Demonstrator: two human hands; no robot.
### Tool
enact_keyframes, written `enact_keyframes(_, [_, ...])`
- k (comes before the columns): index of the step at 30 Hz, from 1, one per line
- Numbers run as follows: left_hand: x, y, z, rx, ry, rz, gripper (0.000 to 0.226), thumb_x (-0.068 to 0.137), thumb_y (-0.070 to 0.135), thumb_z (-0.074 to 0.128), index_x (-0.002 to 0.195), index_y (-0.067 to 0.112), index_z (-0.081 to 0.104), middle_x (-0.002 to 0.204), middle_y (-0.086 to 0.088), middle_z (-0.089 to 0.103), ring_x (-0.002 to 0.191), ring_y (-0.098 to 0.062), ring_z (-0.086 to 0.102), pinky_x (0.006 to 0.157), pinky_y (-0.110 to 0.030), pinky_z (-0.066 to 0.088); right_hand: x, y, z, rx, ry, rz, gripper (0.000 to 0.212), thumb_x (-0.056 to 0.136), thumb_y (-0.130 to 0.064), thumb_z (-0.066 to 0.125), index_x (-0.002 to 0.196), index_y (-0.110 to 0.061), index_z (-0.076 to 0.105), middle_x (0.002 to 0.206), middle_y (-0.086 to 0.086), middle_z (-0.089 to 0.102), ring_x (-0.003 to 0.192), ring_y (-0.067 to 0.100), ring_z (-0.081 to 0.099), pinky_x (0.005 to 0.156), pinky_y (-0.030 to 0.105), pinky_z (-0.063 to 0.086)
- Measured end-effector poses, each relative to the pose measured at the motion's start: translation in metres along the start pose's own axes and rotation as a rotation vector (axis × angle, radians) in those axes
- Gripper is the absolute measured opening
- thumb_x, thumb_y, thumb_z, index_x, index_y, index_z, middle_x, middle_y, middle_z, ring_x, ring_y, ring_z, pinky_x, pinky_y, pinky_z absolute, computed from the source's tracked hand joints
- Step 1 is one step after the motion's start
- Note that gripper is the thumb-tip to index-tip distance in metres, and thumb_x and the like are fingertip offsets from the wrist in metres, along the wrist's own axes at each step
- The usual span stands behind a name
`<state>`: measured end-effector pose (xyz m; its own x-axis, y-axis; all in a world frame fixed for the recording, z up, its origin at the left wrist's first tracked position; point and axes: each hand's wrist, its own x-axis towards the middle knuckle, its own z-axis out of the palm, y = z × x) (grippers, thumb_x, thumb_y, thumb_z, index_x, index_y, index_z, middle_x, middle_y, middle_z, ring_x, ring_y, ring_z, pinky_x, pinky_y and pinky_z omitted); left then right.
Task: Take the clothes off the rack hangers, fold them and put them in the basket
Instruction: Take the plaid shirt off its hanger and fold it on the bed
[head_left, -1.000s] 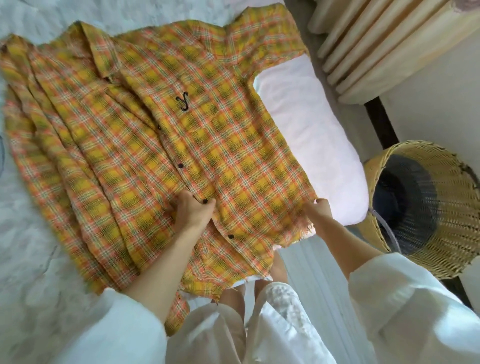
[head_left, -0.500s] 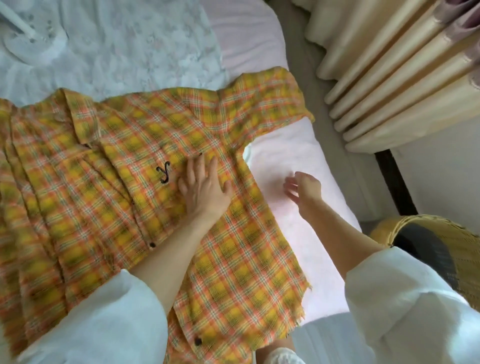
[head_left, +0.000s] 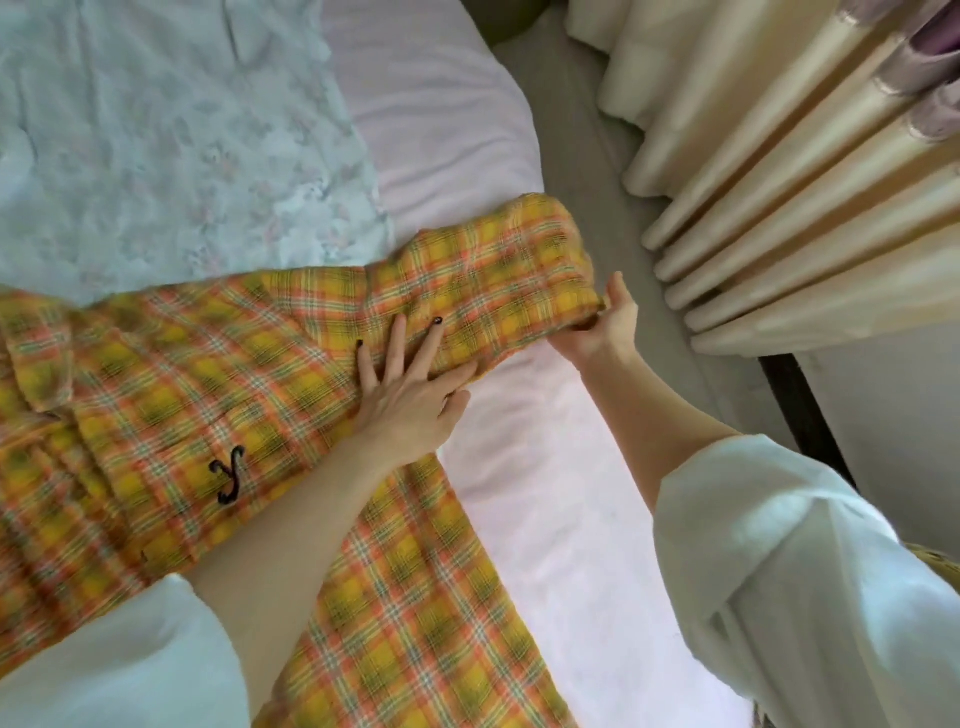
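On the bed | left hand (head_left: 410, 400) flat on shirt (head_left: 218, 374) | right hand (head_left: 605, 330) grips sleeve (head_left: 498, 280) cuff

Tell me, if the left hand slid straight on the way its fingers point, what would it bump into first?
Probably just more of the plaid shirt's sleeve, which the left hand already presses flat; beyond that lies the pink sheet.

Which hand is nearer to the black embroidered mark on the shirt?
The left. The left hand rests flat on the shirt, just up-right of the mark. The right hand holds the sleeve end, farther right.
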<state>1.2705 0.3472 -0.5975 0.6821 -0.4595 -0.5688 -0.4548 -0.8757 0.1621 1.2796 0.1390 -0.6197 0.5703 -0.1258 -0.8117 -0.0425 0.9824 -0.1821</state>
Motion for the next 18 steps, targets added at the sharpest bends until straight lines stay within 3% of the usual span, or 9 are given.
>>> enact_keyframes(4, [0.002,0.008,-0.005,-0.225,0.11,0.015,0.051,0.099,0.047,0.02,0.145,0.047,-0.003,0.155,0.016,-0.02,0.139,-0.017,-0.031,0.115,-0.054,-0.009,-0.005,-0.028,0.012,-0.135,0.118,-0.152,0.037,0.095,-0.034,0.039,0.114,-0.01,0.059,0.12,0.016,0.061,0.108,0.031,0.059,0.09,0.042,0.05])
enact_keyframes(6, [0.002,0.012,-0.012,-0.509,0.199,-0.044,0.053,0.099,0.045,0.026,0.146,0.045,0.001,0.155,0.02,-0.014,0.141,-0.012,-0.025,0.114,-0.048,-0.007,-0.014,-0.034,0.02,-0.369,0.201,-0.33,0.032,0.098,-0.035,0.039,0.124,-0.019,0.05,0.13,0.007,0.054,0.118,0.023,0.053,0.097,0.04,0.047])
enact_keyframes(8, [0.006,0.01,-0.018,-0.853,0.218,-0.111,0.05,0.099,0.044,0.031,0.146,0.041,0.013,0.157,0.017,0.001,0.144,-0.011,-0.008,0.116,-0.045,0.003,-0.028,-0.03,0.03,-0.619,0.199,-0.527,0.046,0.1,-0.038,0.035,0.139,-0.014,0.037,0.139,0.003,0.045,0.126,0.019,0.045,0.107,0.037,0.038])
enact_keyframes(11, [-0.011,-0.008,-0.039,-1.403,0.136,-0.261,0.053,0.097,0.054,0.029,0.144,0.031,0.031,0.15,0.005,0.033,0.138,-0.016,0.029,0.113,-0.045,0.024,-0.059,-0.005,0.049,-0.97,-0.014,-0.853,0.05,0.098,-0.037,0.036,0.135,-0.005,0.041,0.136,0.002,0.046,0.126,0.016,0.044,0.109,0.031,0.033])
enact_keyframes(13, [-0.027,-0.026,-0.052,-1.753,0.073,-0.333,0.059,0.096,0.057,0.023,0.14,0.021,0.04,0.141,-0.005,0.047,0.129,-0.026,0.044,0.109,-0.048,0.03,-0.081,0.021,0.061,-1.237,-0.191,-1.012,0.037,0.096,-0.035,0.033,0.118,-0.008,0.048,0.116,0.002,0.049,0.11,0.017,0.046,0.1,0.031,0.036])
enact_keyframes(15, [-0.051,-0.049,-0.063,-2.046,0.057,-0.345,0.063,0.095,0.059,0.023,0.135,0.017,0.046,0.132,-0.011,0.055,0.118,-0.033,0.053,0.104,-0.053,0.035,-0.107,0.057,0.066,-1.498,-0.36,-1.041,0.041,0.095,-0.03,0.031,0.118,-0.002,0.05,0.111,0.009,0.052,0.106,0.023,0.047,0.098,0.04,0.039])
enact_keyframes(18, [-0.096,-0.096,-0.073,-2.248,0.13,-0.323,0.069,0.091,0.066,0.025,0.132,0.016,0.05,0.129,-0.015,0.056,0.117,-0.039,0.052,0.098,-0.058,0.038,-0.142,0.121,0.074,-1.946,-0.659,-1.072,0.048,0.091,-0.022,0.036,0.129,0.005,0.046,0.129,0.026,0.048,0.123,0.041,0.04,0.104,0.05,0.035])
